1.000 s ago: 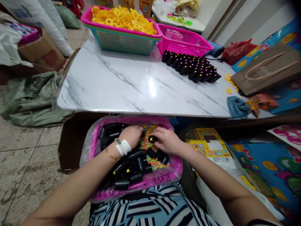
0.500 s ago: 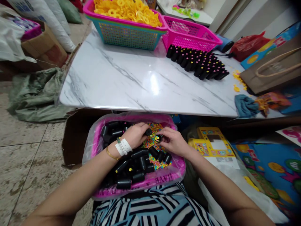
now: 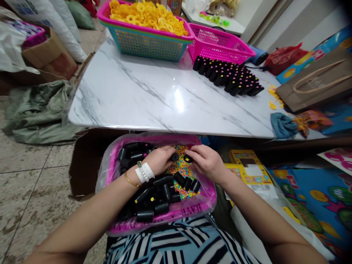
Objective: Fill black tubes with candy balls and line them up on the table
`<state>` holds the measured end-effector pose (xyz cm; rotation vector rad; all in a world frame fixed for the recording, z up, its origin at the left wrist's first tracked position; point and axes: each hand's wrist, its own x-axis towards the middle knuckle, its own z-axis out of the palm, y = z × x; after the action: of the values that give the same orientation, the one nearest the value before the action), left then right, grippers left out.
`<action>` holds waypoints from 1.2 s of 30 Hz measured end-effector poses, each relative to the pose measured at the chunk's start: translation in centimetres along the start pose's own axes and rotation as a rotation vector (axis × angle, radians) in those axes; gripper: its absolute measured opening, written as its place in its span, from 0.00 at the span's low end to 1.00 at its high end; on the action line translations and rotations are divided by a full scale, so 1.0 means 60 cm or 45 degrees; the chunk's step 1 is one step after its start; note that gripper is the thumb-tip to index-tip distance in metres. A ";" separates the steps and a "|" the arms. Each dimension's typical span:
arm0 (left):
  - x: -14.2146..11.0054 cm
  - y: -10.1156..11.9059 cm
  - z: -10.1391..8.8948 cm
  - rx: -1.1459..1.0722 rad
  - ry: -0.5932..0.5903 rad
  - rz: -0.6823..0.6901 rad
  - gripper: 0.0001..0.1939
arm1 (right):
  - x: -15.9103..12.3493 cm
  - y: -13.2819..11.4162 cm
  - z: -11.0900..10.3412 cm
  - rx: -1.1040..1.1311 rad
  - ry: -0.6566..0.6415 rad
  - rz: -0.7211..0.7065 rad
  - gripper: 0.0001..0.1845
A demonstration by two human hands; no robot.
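Observation:
On my lap rests a pink plastic tub (image 3: 211,194) lined with clear plastic. Its left side is heaped with black plastic cylinders (image 3: 145,215), and small coloured beads (image 3: 183,191) fill the right side. My left hand (image 3: 161,160) is closed on a black cylinder (image 3: 174,157), its round end facing right. Opposite it, my right hand (image 3: 205,161) pinches another small black piece (image 3: 187,158) with yellow showing in its open end. The two pieces are apart, just above the beads. Several short black cylinders (image 3: 187,183) lie on the beads below my hands.
Ahead is a white marbled table (image 3: 123,99). On it stand a teal and pink basket (image 3: 148,46) of yellow plastic rings, a pink basket (image 3: 220,46), rows of upright black cylinders (image 3: 229,77) and a brown paper bag (image 3: 316,80). A yellow box (image 3: 250,165) lies to the right.
My right hand has lifted and turned, the back of the hand now more upward, with its black piece still in the fingers. My left hand has barely moved.

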<state>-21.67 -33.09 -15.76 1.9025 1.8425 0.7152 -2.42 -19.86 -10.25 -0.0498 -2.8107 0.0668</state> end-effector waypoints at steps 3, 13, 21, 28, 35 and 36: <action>-0.001 0.002 -0.002 0.015 -0.008 -0.011 0.12 | -0.010 0.004 0.011 -0.082 -0.066 0.016 0.18; -0.002 0.005 -0.001 0.069 -0.004 -0.017 0.12 | -0.022 0.005 0.024 -0.060 -0.138 0.185 0.18; -0.002 0.004 -0.002 0.023 -0.016 -0.015 0.11 | -0.006 -0.031 -0.001 0.575 0.048 0.466 0.16; 0.002 0.003 -0.003 0.027 -0.035 0.027 0.15 | 0.053 0.009 -0.097 0.643 0.274 0.629 0.17; 0.003 0.010 -0.007 0.013 0.016 -0.004 0.18 | 0.117 0.141 -0.079 0.176 0.368 0.741 0.16; 0.002 0.010 -0.008 -0.007 0.042 -0.011 0.17 | 0.114 0.135 -0.077 0.155 0.408 0.741 0.18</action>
<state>-21.48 -33.01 -15.00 1.8889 1.8662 0.7522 -7.15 -11.30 -4.13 -0.7727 -2.3789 0.3316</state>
